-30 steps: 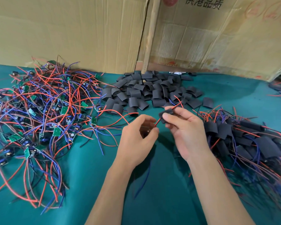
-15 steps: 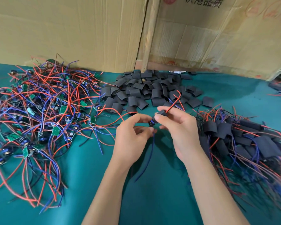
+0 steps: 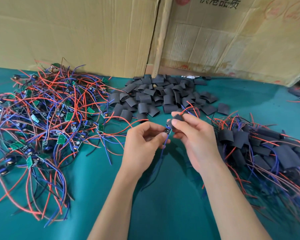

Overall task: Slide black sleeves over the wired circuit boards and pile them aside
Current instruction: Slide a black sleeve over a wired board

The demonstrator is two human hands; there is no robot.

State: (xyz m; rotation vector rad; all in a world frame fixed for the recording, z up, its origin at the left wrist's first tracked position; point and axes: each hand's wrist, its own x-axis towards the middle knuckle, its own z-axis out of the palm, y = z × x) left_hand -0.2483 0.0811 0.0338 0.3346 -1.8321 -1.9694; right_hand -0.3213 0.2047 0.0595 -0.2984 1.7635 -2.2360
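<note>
Black sleeve [image 3: 177, 118] now partly over board [image 3: 167, 131], right hand [image 3: 196, 135] and left hand [image 3: 144, 142] each pinching.

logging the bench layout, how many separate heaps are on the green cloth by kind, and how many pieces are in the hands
Heaps of bare wired boards: 1
Heaps of empty black sleeves: 1
Heaps of sleeved boards: 1
Boards held in the left hand: 1
Sleeves held in the right hand: 1
Total: 3 heaps, 2 pieces in the hands
</note>
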